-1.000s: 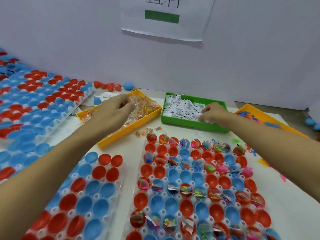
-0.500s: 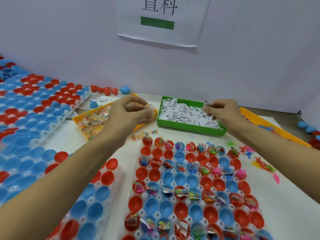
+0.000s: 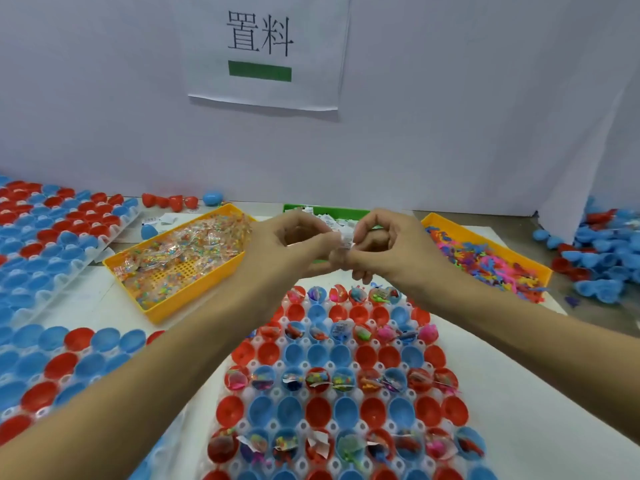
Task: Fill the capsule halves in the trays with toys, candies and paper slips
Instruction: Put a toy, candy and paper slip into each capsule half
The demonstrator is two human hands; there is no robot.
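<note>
My left hand and my right hand meet in the air over the far end of the middle capsule tray. White paper slips are pinched in my right fingers. My left fingers are curled round candy packets, mostly hidden, and their tips touch the slips. In the tray, red and blue capsule halves alternate between filled rows and bare rows. Behind my hands lie the yellow candy bin, the green slip bin, largely hidden, and the yellow toy bin.
More trays of bare red and blue halves lie at the left and lower left. Loose capsule halves sit by the back wall and in a pile at the far right. A paper sign hangs on the wall.
My left hand rose out of the candy bin and my right hand out of the slip bin. Both moved inward and now meet in the middle. The view tilted upward.
</note>
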